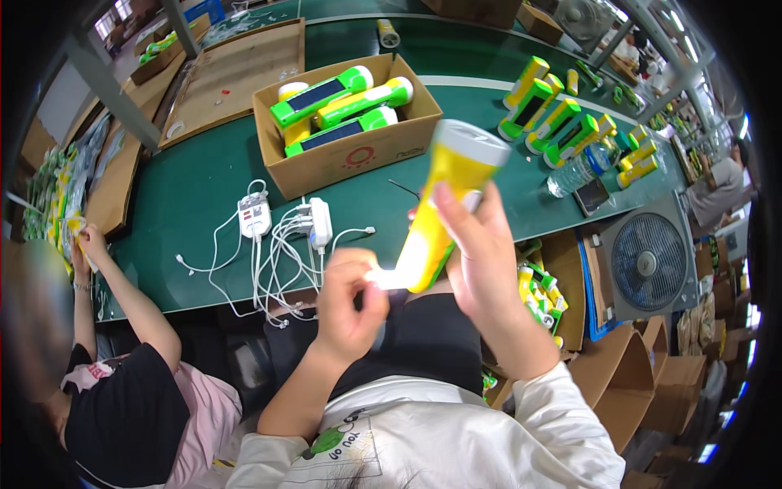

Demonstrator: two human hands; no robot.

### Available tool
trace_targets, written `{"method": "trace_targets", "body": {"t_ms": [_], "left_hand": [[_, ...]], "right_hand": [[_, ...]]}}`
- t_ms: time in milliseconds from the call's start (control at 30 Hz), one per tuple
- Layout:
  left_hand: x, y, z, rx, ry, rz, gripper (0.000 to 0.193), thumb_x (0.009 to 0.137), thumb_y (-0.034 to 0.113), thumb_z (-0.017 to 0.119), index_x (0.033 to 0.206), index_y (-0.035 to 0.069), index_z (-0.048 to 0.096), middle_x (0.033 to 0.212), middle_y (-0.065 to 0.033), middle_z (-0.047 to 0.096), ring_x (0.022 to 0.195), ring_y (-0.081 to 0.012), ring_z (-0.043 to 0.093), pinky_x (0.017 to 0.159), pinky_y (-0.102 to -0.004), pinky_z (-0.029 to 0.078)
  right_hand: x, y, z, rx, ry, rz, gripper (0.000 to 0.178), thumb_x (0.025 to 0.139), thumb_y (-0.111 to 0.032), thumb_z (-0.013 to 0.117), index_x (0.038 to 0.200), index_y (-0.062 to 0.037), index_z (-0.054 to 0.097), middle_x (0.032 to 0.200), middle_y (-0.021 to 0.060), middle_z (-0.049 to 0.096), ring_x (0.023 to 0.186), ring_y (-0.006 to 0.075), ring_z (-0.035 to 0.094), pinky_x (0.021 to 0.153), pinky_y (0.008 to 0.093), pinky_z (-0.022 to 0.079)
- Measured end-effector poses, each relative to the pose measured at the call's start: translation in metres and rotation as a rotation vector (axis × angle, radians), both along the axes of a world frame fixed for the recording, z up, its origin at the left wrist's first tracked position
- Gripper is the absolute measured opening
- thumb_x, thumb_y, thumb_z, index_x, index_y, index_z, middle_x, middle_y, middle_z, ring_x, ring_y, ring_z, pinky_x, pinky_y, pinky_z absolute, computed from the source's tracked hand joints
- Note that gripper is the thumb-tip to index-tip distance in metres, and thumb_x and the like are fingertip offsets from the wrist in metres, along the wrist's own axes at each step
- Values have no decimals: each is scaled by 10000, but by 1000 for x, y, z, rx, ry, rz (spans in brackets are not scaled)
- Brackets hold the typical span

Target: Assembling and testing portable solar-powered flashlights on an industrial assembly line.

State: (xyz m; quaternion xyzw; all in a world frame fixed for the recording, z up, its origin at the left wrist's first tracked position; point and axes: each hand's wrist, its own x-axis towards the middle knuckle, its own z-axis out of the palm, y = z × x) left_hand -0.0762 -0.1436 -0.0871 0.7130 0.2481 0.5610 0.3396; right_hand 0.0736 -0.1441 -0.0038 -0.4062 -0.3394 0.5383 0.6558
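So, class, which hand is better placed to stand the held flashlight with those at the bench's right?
Probably the right hand: it grips the yellow-and-green flashlight and is nearer the standing flashlights. The left hand is farther away, near the held flashlight's lower end.

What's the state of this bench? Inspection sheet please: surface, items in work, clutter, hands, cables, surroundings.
Surface: green tabletop, white stripe across it.
Items in work: yellow flashlight, held off the tabletop, pale head end up.
Clutter: open cardboard box of green and yellow lights; more lights grouped at right, beside a clear bottle.
Hands: right hand grips the flashlight; left hand at its lower end, fingertips lost in glare, contact unclear.
Cables: white cables, tangled around two white power units, some ends past the near edge.
Surroundings: co-worker at left; grey fan at right.
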Motion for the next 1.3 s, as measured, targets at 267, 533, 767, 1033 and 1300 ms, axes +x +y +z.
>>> {"method": "trace_targets", "body": {"t_ms": [267, 533, 767, 1033, 1300], "left_hand": [[-25, -40, 10, -745, -876, -188, 242, 970, 354, 411, 1041, 135, 334, 961, -130, 545, 773, -236, 606, 663, -395, 570], [-45, -37, 3, -634, -977, -416, 451, 925, 505, 435, 1104, 100, 346, 1132, -177, 528, 959, -310, 604, 750, -460, 551], [-73, -21, 13, -430, -820, -671, 751, 756, 771, 379, 1121, 115, 387, 1362, -256, 305, 1184, -443, 434, 778, -651, 497], [-42, -37, 11, -121, -83, 287, 778, 863, 669, 360, 1325, 51, 267, 1337, -220, 310, 1071, -270, 480, 929, -418, 381], [-41, -44, 14, -71, -34, 279, 651, 742, 384, 741, 1189, 30, 426, 1081, -139, 395, 912, -201, 445, 775, -268, 410]], "right_hand": [[-56, -18, 20, 78, 442, -220, 366, 937, -336, 529, 1146, -60, 409, 1059, 84, 484, 960, 209, 524, 868, 411, 434], [-80, -13, 17, 67, 344, -200, 521, 936, -421, 496, 1257, -28, 379, 1075, 94, 523, 1025, 219, 535, 971, 427, 409], [-61, -36, -30, 217, 126, 22, 748, 799, -370, 704, 1322, 3, 320, 1236, 183, 501, 1149, 362, 519, 982, 493, 426], [-65, -37, -63, 638, -91, 139, 686, 822, -270, 689, 1336, -47, 293, 1193, 160, 499, 1122, 328, 548, 978, 473, 432], [-64, -54, -67, 553, 120, -48, 725, 848, -314, 659, 1345, -75, 189, 1163, 195, 544, 1067, 364, 571, 946, 520, 442]]}}
